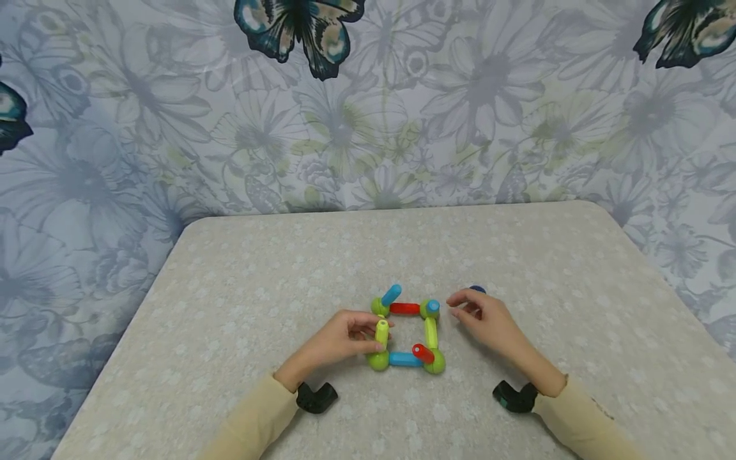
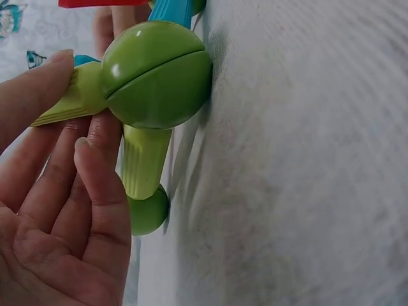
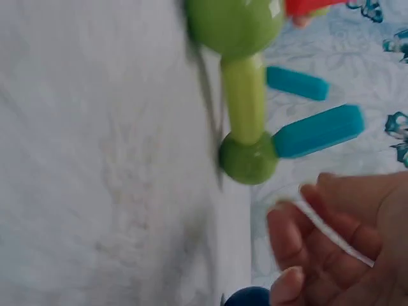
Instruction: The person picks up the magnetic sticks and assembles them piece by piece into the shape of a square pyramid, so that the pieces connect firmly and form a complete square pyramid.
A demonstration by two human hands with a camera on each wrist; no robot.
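Note:
A square frame of green balls joined by coloured rods lies on the table, with a rod jutting up from each corner. My left hand [image 1: 343, 337] pinches the upright yellow-green rod [image 1: 382, 332] at the near left corner, thumb on one side and fingers behind. In the left wrist view that rod leaves a large green ball [image 2: 157, 74]. My right hand [image 1: 489, 322] hovers right of the far right ball [image 1: 428, 310], fingers loosely curled and holding nothing. Two blue rods [image 3: 320, 132] stand out near it in the right wrist view. A short red rod [image 1: 423, 352] tilts up at the near right corner.
Partly hidden behind my right hand is a dark blue ball [image 1: 476, 289] on the table. A pale patterned cloth covers the tabletop [image 1: 276, 268]. Flowered wall covering [image 1: 368, 140] rises along the table's back edge. Black devices [image 1: 317, 398] sit at both wrists.

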